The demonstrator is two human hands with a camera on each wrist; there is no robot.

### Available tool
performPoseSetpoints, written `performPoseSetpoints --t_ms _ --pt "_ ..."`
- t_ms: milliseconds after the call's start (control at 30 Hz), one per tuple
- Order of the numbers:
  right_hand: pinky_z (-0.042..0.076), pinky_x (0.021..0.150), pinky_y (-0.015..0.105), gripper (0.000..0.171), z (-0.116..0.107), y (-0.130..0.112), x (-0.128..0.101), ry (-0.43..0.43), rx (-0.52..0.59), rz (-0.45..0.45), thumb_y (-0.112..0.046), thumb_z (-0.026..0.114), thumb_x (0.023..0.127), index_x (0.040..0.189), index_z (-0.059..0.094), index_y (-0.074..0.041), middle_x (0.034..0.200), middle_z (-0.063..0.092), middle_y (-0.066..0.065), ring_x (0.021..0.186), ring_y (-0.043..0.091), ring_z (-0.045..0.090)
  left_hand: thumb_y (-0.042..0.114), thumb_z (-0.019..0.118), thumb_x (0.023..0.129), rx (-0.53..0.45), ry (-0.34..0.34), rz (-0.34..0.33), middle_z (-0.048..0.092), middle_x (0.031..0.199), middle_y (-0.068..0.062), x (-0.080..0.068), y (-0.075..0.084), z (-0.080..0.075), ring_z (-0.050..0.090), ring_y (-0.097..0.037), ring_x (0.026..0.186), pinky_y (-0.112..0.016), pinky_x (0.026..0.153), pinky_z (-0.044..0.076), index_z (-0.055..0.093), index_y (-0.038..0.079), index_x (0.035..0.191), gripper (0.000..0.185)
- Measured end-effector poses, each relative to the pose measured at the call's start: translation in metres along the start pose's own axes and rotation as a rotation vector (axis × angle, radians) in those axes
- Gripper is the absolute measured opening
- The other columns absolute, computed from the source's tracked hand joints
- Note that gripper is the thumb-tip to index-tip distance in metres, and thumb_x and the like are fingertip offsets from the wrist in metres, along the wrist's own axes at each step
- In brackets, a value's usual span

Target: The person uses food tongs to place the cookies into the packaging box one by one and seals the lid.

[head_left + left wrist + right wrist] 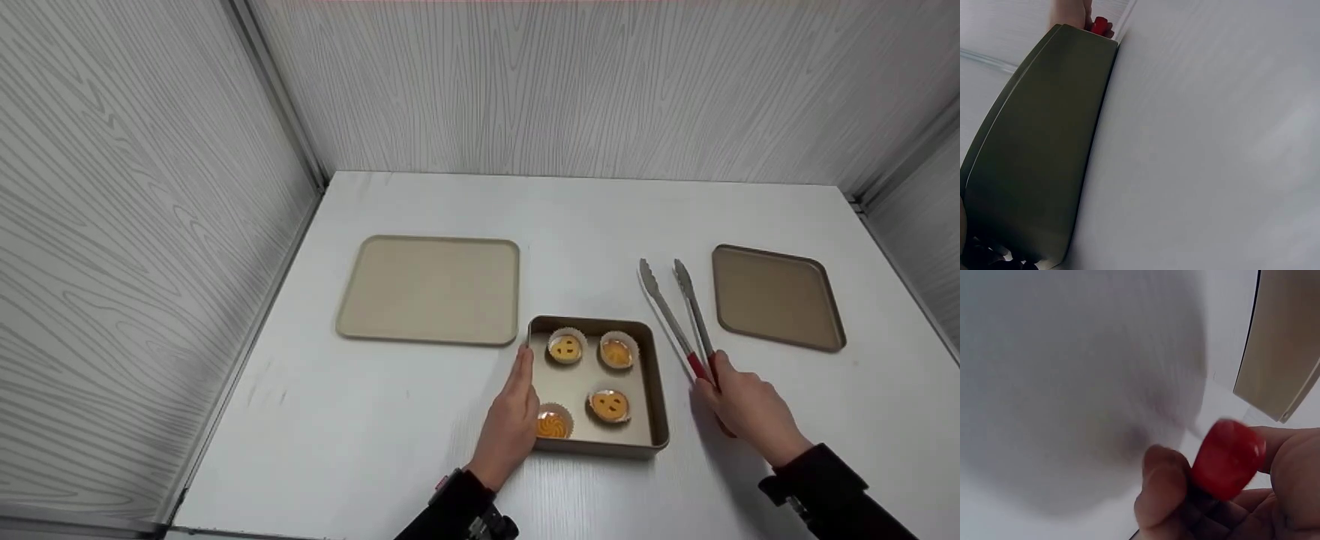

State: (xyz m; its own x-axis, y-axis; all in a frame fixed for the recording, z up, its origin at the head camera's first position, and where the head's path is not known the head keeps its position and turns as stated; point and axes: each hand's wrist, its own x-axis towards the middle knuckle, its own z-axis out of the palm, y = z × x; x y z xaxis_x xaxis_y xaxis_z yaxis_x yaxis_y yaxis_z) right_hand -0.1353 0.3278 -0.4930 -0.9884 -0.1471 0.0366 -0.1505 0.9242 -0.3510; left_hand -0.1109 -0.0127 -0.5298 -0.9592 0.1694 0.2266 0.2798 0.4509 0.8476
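Note:
A square gold-brown baking tin (660, 390) stands near the table's front, its outer wall (1039, 140) filling much of the left wrist view. In it sit small round pastries in pale cups: one patterned with dots (565, 348), one plain (617, 351), another dotted (609, 406), and one with a swirl (553, 425) in the near left corner. My left hand (506, 431) rests against the tin's left side, fingers extended along it. To the right, my right hand (754, 409) grips metal tongs (699, 319) by their red handles (1229, 458); the tong tips are spread with nothing between them.
A flat beige tray (431, 292) lies behind and left of the tin. Toward the right lies a smaller brown square tray (776, 300), beyond the tongs. Wood-grain panels (525, 90) wall in the white table (337, 420) at the back and sides.

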Motion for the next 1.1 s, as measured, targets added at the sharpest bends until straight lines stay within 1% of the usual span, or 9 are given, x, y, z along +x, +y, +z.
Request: performPoseSetpoints --t_ms 133,400,667,700,767,833,900,1000,1100 --pt "0.039 0.044 0.037 0.033 0.002 -0.002 0.001 -0.033 -0.019 0.029 -0.023 0.065 0.098 0.109 0.046 0.002 0.064 0.053 0.007 0.050 0.021 0.051 0.004 0.036 0.107 0.003 0.004 0.005 0.026 0.166 -0.020 0.001 0.000 0.001 0.029 -0.030 0.150 -0.044 0.119 0.029 0.025 -0.006 0.159 0.054" --pt "0.042 0.045 0.036 0.052 0.006 0.000 0.005 -0.118 -0.022 0.073 -0.028 0.067 0.097 0.124 0.044 0.010 0.066 0.056 0.009 0.052 0.020 0.055 0.004 0.037 0.106 0.007 0.007 0.019 0.026 0.165 -0.020 0.001 0.001 0.001 0.030 -0.030 0.150 -0.044 0.119 0.029 0.026 -0.006 0.158 0.054" --pt "0.043 0.048 0.034 0.050 0.002 0.002 0.009 -0.194 0.052 0.110 -0.036 0.071 0.095 0.112 0.044 0.002 0.069 0.058 0.007 0.055 0.019 0.056 0.003 0.038 0.106 0.018 0.013 0.023 0.026 0.165 -0.020 0.001 0.000 0.002 0.031 -0.031 0.149 -0.044 0.117 0.031 0.025 -0.006 0.159 0.055" --pt "0.043 0.049 0.034 0.053 0.002 0.002 0.008 -0.203 0.060 0.118 -0.039 0.071 0.095 0.113 0.044 0.003 0.069 0.058 0.007 0.056 0.019 0.056 0.003 0.038 0.106 0.014 0.012 0.021 0.026 0.165 -0.020 0.001 0.000 0.002 0.031 -0.031 0.149 -0.044 0.117 0.031 0.025 -0.006 0.159 0.055" --pt "0.044 0.050 0.035 0.068 0.000 0.003 0.007 -0.214 0.060 0.126 -0.046 0.069 0.095 0.125 0.042 0.010 0.068 0.059 0.008 0.057 0.020 0.057 0.003 0.038 0.106 0.012 0.010 0.022 0.025 0.166 -0.020 0.001 0.001 0.002 0.031 -0.031 0.149 -0.044 0.117 0.031 0.025 -0.006 0.159 0.055" --pt "0.043 0.051 0.036 0.085 -0.003 0.004 0.006 -0.212 0.048 0.134 -0.053 0.063 0.097 0.139 0.035 0.015 0.069 0.060 0.010 0.059 0.022 0.057 0.003 0.037 0.106 0.009 0.008 0.025 0.025 0.165 -0.021 0.001 0.001 0.002 0.031 -0.032 0.149 -0.045 0.117 0.031 0.025 -0.006 0.158 0.054" --pt "0.042 0.052 0.037 0.095 -0.006 0.006 0.006 -0.202 0.035 0.143 -0.058 0.056 0.099 0.149 0.026 0.018 0.067 0.060 0.013 0.059 0.023 0.056 0.003 0.037 0.107 0.008 0.007 0.024 0.025 0.165 -0.021 0.001 0.001 0.002 0.031 -0.032 0.149 -0.045 0.117 0.031 0.025 -0.006 0.158 0.054" --pt "0.041 0.053 0.038 0.097 -0.012 0.007 0.006 -0.175 0.015 0.162 -0.061 0.048 0.101 0.153 0.023 0.017 0.072 0.064 0.019 0.062 0.026 0.056 0.004 0.036 0.107 0.004 0.005 0.016 0.026 0.165 -0.021 0.002 0.001 0.002 0.030 -0.031 0.150 -0.045 0.118 0.030 0.026 -0.006 0.158 0.053" --pt "0.045 0.056 0.043 0.093 -0.017 0.010 0.006 -0.144 0.016 0.165 -0.061 0.045 0.103 0.154 0.026 0.014 0.088 0.068 0.030 0.070 0.033 0.062 0.004 0.036 0.107 -0.002 0.000 0.006 0.026 0.165 -0.022 0.002 0.000 0.001 0.030 -0.031 0.150 -0.046 0.118 0.030 0.027 -0.007 0.158 0.053"
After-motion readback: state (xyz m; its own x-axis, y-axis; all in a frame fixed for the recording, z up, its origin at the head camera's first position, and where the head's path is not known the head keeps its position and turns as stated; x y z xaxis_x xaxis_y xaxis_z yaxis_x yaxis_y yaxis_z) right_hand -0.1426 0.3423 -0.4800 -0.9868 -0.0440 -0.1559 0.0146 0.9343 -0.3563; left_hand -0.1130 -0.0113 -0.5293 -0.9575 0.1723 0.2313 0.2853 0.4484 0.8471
